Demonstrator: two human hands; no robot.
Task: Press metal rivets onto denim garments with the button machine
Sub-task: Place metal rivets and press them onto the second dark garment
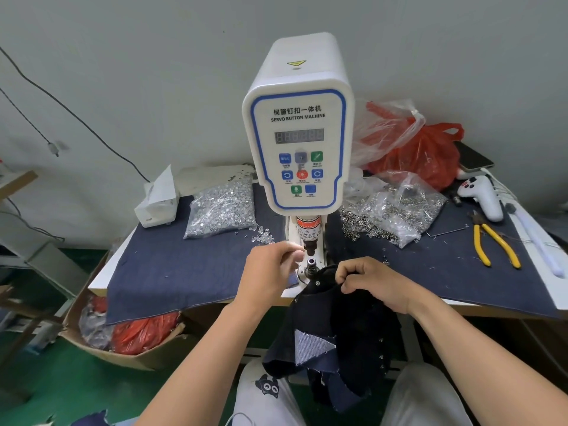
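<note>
The surface (172, 272), draped in blue denim cloth, fills the middle of the frame, and the white button machine (299, 142) rises at its centre with the control panel facing the viewer. A dark denim garment (338, 330) hangs from the front edge of the surface down to the lower centre, its top edge lifted toward the machine's base.

Left of the machine lies a clear bag of silver rivets (222, 207); right of it, a second bag of darker metal parts (390, 210), with yellow-handled pliers (495, 244) farther right.

The right hand (372, 281), just right of centre, has its grip closed round the garment's top edge, bunching the cloth beside the lower die (311, 265). A rivet already set shows on that edge (317, 283).

The left hand (270, 272), just left of centre, reaches to the gap between the punch (309, 249) and the lower die, fingers drawn together; the fingertips are blurred, so whether they pinch a rivet I cannot tell.

This looks like the loading step: seating a rivet part on the die. Next, the cloth likely has to be slid flat over the die, and fingers cleared before pressing.
</note>
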